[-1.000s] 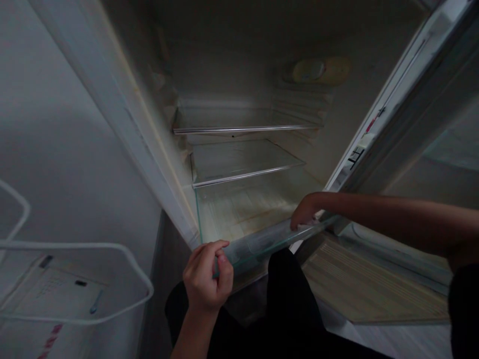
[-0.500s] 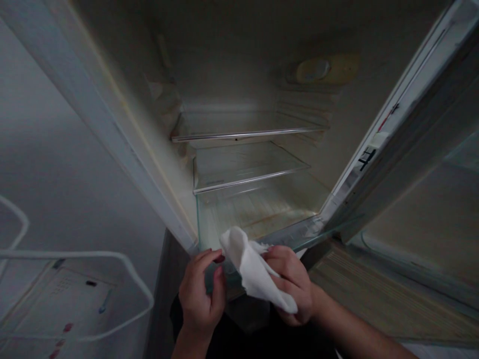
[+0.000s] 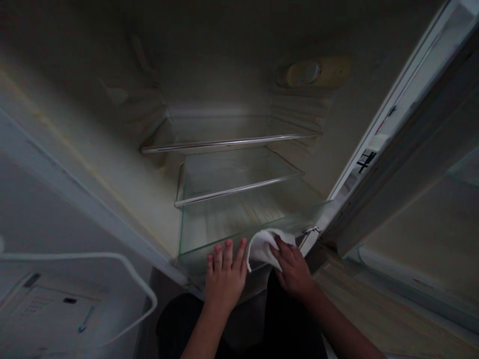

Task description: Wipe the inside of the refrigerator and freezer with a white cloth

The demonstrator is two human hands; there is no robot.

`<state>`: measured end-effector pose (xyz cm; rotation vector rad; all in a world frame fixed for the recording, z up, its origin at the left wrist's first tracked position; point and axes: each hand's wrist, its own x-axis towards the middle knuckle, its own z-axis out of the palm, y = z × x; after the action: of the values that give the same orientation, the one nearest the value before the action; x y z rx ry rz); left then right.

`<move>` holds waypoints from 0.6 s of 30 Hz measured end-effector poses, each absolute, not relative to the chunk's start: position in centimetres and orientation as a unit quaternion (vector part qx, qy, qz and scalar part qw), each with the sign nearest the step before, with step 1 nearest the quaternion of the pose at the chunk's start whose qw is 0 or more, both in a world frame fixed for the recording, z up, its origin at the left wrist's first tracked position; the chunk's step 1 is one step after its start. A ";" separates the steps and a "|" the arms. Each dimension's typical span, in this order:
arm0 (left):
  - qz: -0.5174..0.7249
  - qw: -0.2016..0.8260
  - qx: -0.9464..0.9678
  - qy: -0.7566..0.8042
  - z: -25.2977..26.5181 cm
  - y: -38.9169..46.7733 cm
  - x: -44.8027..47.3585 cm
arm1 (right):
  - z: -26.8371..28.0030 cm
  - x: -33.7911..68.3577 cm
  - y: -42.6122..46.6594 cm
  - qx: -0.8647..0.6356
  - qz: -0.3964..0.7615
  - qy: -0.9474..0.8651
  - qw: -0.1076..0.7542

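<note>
A white cloth (image 3: 264, 247) is gripped in my right hand (image 3: 294, 267), spread against the front of a greenish glass panel (image 3: 202, 262) low in an open refrigerator. My left hand (image 3: 226, 274) lies flat at that panel just left of the cloth, fingers stretched out and holding nothing. Behind the hands is the refrigerator's lowest glass surface (image 3: 224, 217), with streaks showing on or through it. Two glass shelves sit above it, the middle shelf (image 3: 224, 174) and the upper shelf (image 3: 224, 130).
To the right stands the opened refrigerator door (image 3: 419, 239). A yellowish lamp cover (image 3: 318, 72) is on the inner right wall. At lower left, a white bent rod (image 3: 86, 257) crosses in front of a white panel (image 3: 48, 314). My dark-clothed knees (image 3: 179, 319) are below.
My left hand has gone from curled fingers beside the cloth to lying flat at the glass. The cloth in my right hand has moved onto the panel. The view has shifted.
</note>
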<state>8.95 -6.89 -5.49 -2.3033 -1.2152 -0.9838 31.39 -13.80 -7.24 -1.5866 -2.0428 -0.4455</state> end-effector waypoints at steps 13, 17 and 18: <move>-0.255 0.165 -0.824 -0.479 -0.5 1.7 10.0 | -2.3 36.7 -1.9 -0.710 -0.100 -0.572 0.399; -0.264 0.166 -0.824 -0.473 0.0 1.9 10.5 | -2.8 38.4 -0.2 -0.682 -0.085 -0.564 0.458; -0.272 0.161 -0.825 -0.468 0.3 1.6 10.5 | -3.1 38.6 0.5 -0.676 -0.073 -0.557 0.478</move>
<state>10.51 1.57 0.26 -2.3561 -1.3364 -0.7781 38.58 0.47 -3.13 -1.6506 -1.3593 -0.1771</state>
